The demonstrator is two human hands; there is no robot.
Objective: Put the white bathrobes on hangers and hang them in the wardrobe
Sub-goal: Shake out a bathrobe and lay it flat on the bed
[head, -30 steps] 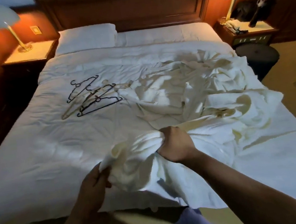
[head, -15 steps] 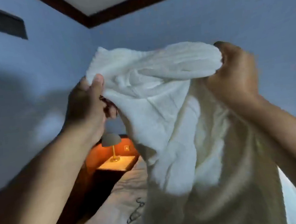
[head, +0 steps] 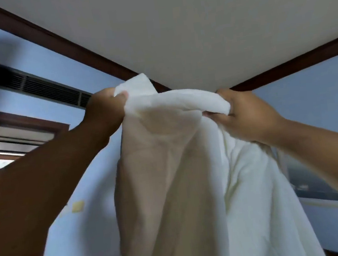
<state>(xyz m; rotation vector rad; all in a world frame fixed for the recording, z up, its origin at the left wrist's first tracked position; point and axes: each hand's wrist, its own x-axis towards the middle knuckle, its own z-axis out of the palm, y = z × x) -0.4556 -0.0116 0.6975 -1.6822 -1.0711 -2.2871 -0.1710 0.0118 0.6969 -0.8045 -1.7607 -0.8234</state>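
Clenching the bathrobe (head: 178, 168) top edge, left grip (head: 108, 111) and right grip (head: 246, 115) have raised it toward the ceiling (head: 195, 31). Judged ready for a hanger.

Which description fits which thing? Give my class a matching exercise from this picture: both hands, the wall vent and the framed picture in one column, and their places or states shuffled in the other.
Column one
1. left hand
2. right hand
3. wall vent
4. framed picture

Column two
a. low on the right, under a forearm
b. grips the upper left corner of the bathrobe
c. dark slats, high on the left
d. grips the rolled edge of the bathrobe on the right

Pairs: 1-b, 2-d, 3-c, 4-a
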